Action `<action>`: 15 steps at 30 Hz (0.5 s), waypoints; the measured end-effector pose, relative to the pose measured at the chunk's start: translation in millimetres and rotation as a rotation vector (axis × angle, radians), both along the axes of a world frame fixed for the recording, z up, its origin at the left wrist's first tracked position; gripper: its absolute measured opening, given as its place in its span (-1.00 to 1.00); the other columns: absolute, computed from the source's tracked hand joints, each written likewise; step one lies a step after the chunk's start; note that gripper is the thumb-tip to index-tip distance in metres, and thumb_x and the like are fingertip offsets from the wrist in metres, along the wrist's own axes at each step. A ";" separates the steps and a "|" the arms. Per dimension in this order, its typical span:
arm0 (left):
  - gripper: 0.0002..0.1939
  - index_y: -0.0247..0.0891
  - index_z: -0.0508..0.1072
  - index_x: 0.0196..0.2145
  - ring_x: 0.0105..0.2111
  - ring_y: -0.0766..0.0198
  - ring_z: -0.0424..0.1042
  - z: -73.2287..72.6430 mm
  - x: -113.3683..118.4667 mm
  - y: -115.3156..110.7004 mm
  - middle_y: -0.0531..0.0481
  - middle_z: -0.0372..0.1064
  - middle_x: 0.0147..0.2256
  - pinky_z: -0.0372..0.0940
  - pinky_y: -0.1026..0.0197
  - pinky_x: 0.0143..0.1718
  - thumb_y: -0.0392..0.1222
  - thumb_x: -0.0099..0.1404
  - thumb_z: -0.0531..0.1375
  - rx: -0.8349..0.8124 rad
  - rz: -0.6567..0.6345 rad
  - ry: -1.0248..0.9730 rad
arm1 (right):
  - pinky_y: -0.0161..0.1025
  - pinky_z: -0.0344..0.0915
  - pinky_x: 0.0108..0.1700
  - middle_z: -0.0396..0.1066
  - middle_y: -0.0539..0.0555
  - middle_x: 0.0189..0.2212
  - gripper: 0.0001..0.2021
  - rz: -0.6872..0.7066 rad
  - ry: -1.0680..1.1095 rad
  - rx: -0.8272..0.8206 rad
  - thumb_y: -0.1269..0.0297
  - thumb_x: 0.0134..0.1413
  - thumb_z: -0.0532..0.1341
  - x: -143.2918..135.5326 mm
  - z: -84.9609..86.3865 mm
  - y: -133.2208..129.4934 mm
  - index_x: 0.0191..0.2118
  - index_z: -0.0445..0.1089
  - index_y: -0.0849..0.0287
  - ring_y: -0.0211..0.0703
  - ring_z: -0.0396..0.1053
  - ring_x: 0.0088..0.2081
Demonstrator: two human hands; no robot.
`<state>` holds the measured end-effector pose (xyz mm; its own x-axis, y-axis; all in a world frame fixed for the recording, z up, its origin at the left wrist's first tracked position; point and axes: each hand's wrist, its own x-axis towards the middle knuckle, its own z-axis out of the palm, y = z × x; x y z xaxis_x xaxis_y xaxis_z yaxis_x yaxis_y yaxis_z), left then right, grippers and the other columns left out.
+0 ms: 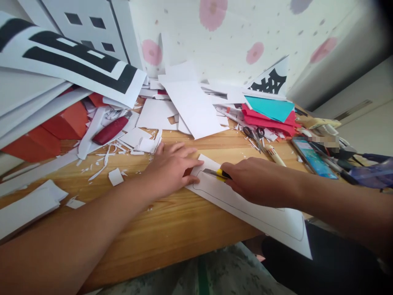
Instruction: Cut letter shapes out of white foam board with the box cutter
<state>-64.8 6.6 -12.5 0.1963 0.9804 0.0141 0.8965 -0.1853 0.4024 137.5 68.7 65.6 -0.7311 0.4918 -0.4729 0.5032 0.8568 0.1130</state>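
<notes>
A white sheet with a drawn curved outline lies slantwise on the wooden table, its lower right corner jutting past the front edge. My left hand is spread at the sheet's upper left end, thumb and index fingertips on the paper and the other fingers over the table. My right hand is closed around a yellow and black craft knife. The blade points left and meets the paper near the outline, close to my left fingertips. My right hand and forearm hide part of the sheet.
Paper scraps and a dark red tool lie at the left. White sheets lean at the back. Scissors, a pen and a phone lie at the right. The table's front edge runs below.
</notes>
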 end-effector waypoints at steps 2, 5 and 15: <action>-0.58 0.07 0.41 -0.03 0.21 -0.12 -0.09 -0.2 0.0 0.5 0.00 0.13 0.19 -0.30 -0.28 0.14 0.10 0.14 0.20 -0.001 -0.002 -0.004 | -0.25 -0.03 -0.54 0.43 0.11 -0.48 -0.79 -0.008 -0.011 0.011 0.21 0.20 -0.02 -1.3 -0.2 -0.3 -0.23 0.30 0.14 -0.05 0.39 -0.47; -0.58 0.07 0.42 -0.04 0.19 -0.12 -0.06 -3.0 -1.1 1.6 0.02 0.16 0.17 -0.27 -0.26 0.13 0.11 0.13 0.20 0.029 -0.016 -0.008 | -0.26 -0.01 -0.53 0.43 0.10 -0.47 -0.80 -0.007 -0.018 -0.001 0.25 0.19 -0.02 -3.4 -0.4 0.0 -0.21 0.30 0.13 -0.07 0.38 -0.47; -0.58 0.09 0.41 -0.03 0.20 -0.10 -0.06 -1.1 0.2 2.7 0.04 0.14 0.19 -0.24 -0.24 0.12 0.11 0.13 0.20 0.002 -0.003 0.017 | -0.24 0.01 -0.51 0.41 0.12 -0.46 -0.78 -0.024 -0.010 -0.032 0.21 0.18 -0.02 -5.9 0.4 4.6 -0.25 0.32 0.15 -0.08 0.37 -0.44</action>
